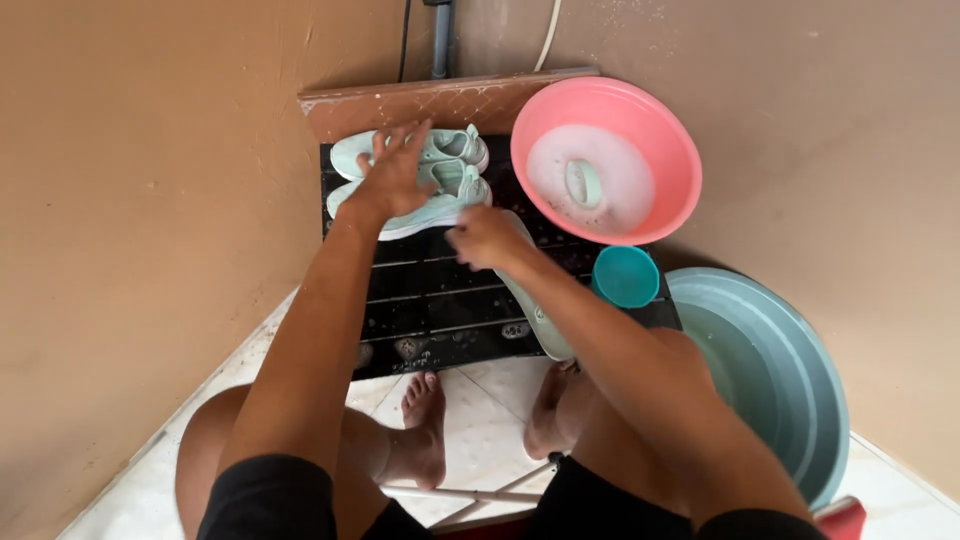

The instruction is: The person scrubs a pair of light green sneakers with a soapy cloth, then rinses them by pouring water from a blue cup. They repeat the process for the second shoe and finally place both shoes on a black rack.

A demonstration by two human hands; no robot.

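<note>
My left hand (395, 172) reaches forward with fingers spread, resting on a pair of mint-green sneakers (445, 170) that lie side by side on a black slatted mat (440, 290). My right hand (485, 238) is curled over one end of a pale green insole (535, 305) lying along the mat; whether it grips the insole is unclear. A pink basin (655, 120) of soapy water sits to the right of the shoes, with a second insole (585, 183) lying in the foam.
A small teal cup (625, 277) stands beside the pink basin. A large grey-green tub (790, 370) sits at the right. Tan walls close in on both sides. My bare feet (425, 420) rest on white tiles near the mat.
</note>
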